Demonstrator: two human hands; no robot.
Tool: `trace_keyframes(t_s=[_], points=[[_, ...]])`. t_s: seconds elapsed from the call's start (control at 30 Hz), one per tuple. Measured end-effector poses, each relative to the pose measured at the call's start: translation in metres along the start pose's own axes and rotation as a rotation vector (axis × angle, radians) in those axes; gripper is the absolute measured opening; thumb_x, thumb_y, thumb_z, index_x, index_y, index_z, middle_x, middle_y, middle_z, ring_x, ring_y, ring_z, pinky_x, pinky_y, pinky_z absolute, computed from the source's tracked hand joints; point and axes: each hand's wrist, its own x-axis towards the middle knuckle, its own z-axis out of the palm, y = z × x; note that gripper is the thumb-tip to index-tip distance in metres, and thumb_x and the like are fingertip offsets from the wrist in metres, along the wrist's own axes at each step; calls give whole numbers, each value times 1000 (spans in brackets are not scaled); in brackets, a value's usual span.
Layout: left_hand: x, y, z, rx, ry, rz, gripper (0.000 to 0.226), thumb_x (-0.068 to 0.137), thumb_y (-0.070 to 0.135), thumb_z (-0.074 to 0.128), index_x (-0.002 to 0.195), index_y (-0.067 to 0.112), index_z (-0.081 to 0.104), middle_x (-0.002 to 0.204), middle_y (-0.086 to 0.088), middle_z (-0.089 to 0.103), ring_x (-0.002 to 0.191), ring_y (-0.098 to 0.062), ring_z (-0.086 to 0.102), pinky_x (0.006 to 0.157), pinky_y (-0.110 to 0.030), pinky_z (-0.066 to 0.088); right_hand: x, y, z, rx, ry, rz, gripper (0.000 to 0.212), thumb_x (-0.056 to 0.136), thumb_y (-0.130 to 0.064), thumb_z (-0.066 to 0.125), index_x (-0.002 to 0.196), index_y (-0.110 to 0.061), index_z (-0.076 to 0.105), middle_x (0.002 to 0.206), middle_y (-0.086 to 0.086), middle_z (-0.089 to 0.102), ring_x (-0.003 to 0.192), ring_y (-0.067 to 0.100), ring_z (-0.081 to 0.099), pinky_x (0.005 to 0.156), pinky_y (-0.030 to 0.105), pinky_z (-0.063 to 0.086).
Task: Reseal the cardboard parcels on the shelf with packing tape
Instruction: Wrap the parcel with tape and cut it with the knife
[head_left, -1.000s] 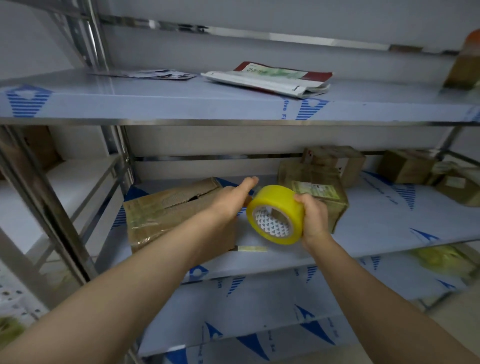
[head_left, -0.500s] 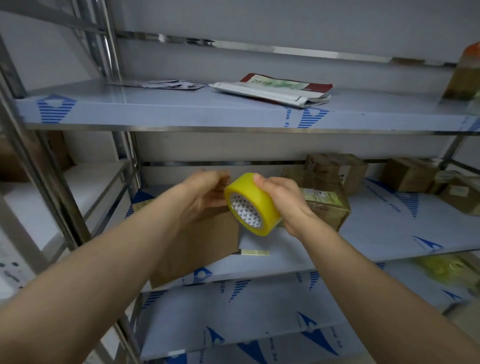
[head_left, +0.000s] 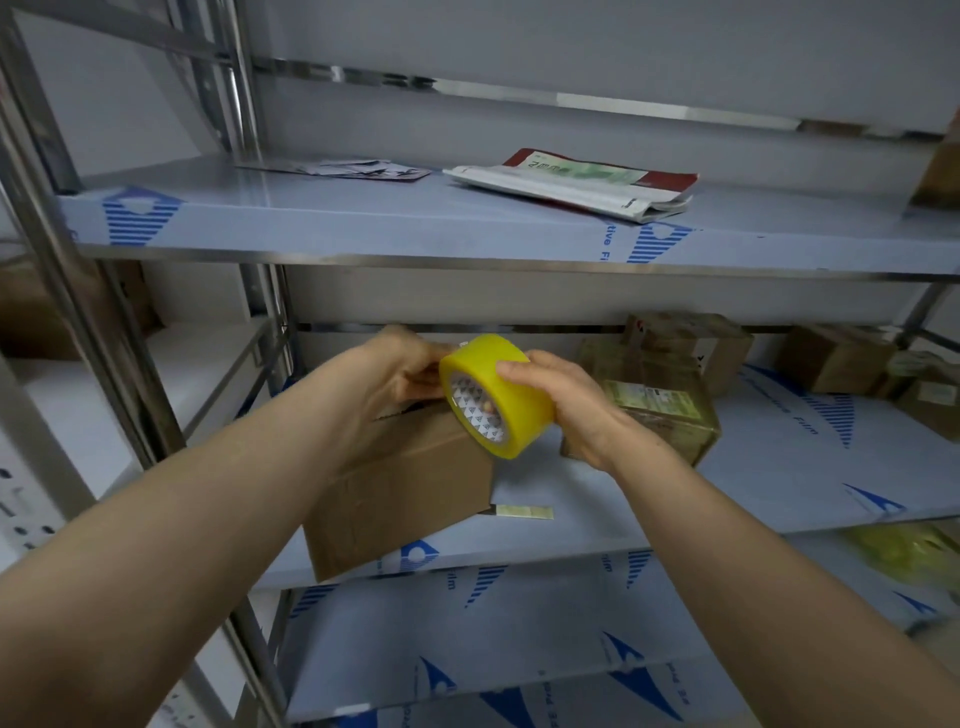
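My right hand (head_left: 561, 400) grips a yellow roll of packing tape (head_left: 498, 395) over the middle shelf (head_left: 779, 488). My left hand (head_left: 400, 374) sits at the roll's left edge, its fingers bent against the rim; whether they pinch the tape end I cannot tell. Under both hands a brown cardboard parcel (head_left: 400, 488) stands at the shelf's front edge, its top flap slightly open. A second parcel (head_left: 660, 410) wrapped in shiny tape, with a label on top, lies just right of my right hand.
More cardboard parcels (head_left: 691, 343) (head_left: 836, 358) sit further back and right on the middle shelf. A small strip (head_left: 524, 512) lies by the front parcel. Flat mail bags (head_left: 576, 182) rest on the upper shelf. Steel uprights (head_left: 93, 322) stand at the left.
The tape roll and both hands rose and shifted left over the brown parcel. My left hand left the parcel's top and came to the roll's edge. The view tilted upward.
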Motion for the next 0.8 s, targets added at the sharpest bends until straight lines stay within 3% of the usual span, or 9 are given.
trace_keyframes(t_s=[0.07, 0.13, 0.23, 0.3, 0.4, 0.5, 0.63, 0.8], points=[[8, 3, -7, 112, 64, 66, 11, 90, 5, 60, 100, -1, 60, 85, -17, 66, 72, -27, 65, 58, -35, 58, 1, -3, 2, 20, -69, 10, 25, 80, -33, 70, 101, -21, 67, 106, 5, 72, 103, 24, 66, 99, 42, 49], [15, 7, -9, 179, 105, 102, 9, 92, 6, 58, 96, -2, 61, 85, -19, 67, 73, -30, 67, 62, -39, 59, 2, -12, 12, 37, -35, -2, 26, 82, -35, 69, 100, -17, 67, 104, 6, 72, 99, 22, 67, 96, 40, 50], [26, 17, -22, 130, 239, 118, 22, 94, 11, 58, 74, 3, 56, 68, -13, 60, 43, -16, 62, 44, -26, 54, -2, -25, 21, 15, 51, 41, 35, 84, -39, 69, 99, -7, 67, 90, 7, 71, 83, 22, 68, 82, 37, 54], [33, 21, -37, 153, 284, 125, 23, 94, 14, 59, 75, 3, 55, 68, -11, 61, 43, -12, 61, 40, -20, 51, -7, -24, 18, 15, 48, 84, 38, 83, -36, 69, 105, -6, 66, 92, 9, 71, 82, 25, 68, 80, 39, 55], [43, 18, -44, 216, 254, 112, 22, 93, 13, 60, 75, 2, 55, 70, -12, 61, 58, -18, 61, 46, -26, 54, -11, -20, 15, 54, 46, 120, 41, 84, -34, 67, 114, -7, 63, 104, 14, 69, 93, 30, 67, 86, 45, 54], [56, 12, -42, 315, 193, 101, 21, 93, 12, 60, 76, 1, 55, 72, -13, 62, 60, -21, 61, 54, -31, 53, -8, -14, 24, 36, 50, 135, 39, 86, -34, 66, 107, -1, 67, 102, 18, 70, 96, 35, 67, 91, 49, 53], [68, 8, -47, 420, 133, 64, 24, 95, 14, 56, 80, -4, 55, 70, -12, 63, 51, -18, 59, 47, -28, 49, 2, -11, 36, 82, 123, 155, 43, 83, -40, 69, 98, 0, 67, 99, 16, 71, 92, 33, 68, 90, 51, 53], [88, 3, -50, 513, 104, 51, 30, 97, 17, 54, 72, -1, 55, 68, -12, 64, 59, -20, 58, 62, -30, 51, 17, -15, 49, 57, 172, 166, 36, 82, -41, 71, 83, -6, 63, 94, 20, 69, 82, 29, 66, 85, 47, 54]])
